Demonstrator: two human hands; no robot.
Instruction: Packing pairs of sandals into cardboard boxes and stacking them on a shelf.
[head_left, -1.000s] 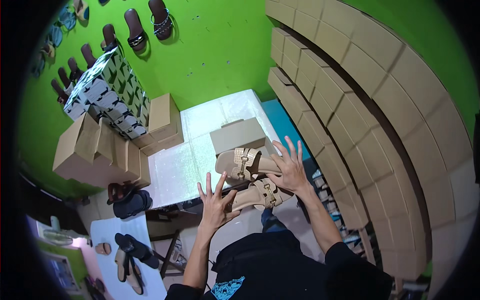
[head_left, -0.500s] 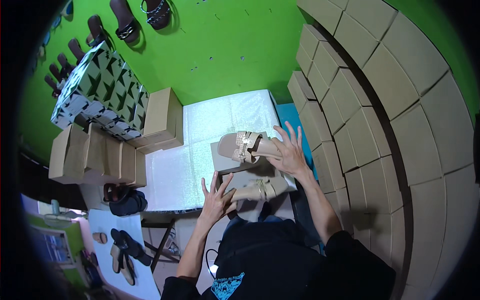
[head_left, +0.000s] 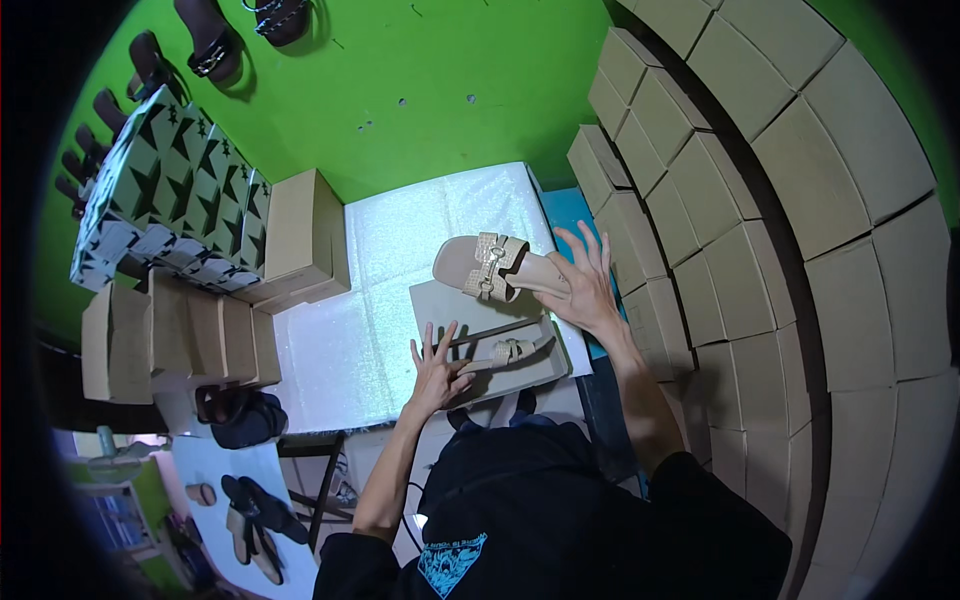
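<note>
Head view: your right hand (head_left: pixel 585 290) grips a sandal (head_left: pixel 497 268); left hand (head_left: pixel 437 368), fingers spread, touches the other sandal (head_left: pixel 510 352).

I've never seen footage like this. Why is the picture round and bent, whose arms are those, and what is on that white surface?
There is no machine here: a person wears a wide-angle camera on the head, looking down, so the picture is round and straight edges curve. The two arms rising from the bottom are that person's own. The right hand grips the heel end of a beige sandal with a metal buckle, lifted over a white padded table. The left hand rests, fingers spread, on an open grey shoe box, where a second beige sandal lies. To the right stands a wall of stacked cardboard boxes; to the left are star-patterned boxes. Dark sandals hang on the green wall.
</note>
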